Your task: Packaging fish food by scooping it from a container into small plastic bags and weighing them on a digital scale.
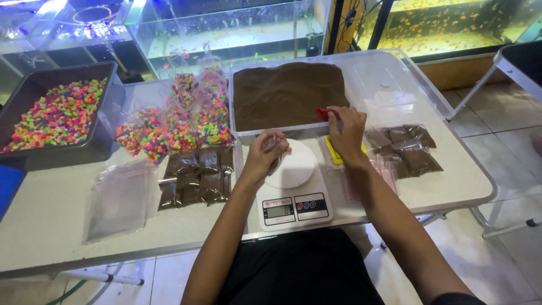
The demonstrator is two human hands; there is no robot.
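My left hand [265,155] holds a small clear plastic bag [275,151] above the round white plate of a white kitchen scale [293,189]. My right hand [345,131] grips a red scoop [324,113] at the near edge of a clear bin of brown sand [288,93]. The bag hangs between the scale and the bin's front wall.
Filled brown bags lie at the left [195,176] and the right [403,148] of the scale. Bags of bright coloured gravel [180,121] pile beside a grey tub of the same gravel [56,116]. Empty clear bags [116,200] lie near the table's front left. Aquariums stand behind.
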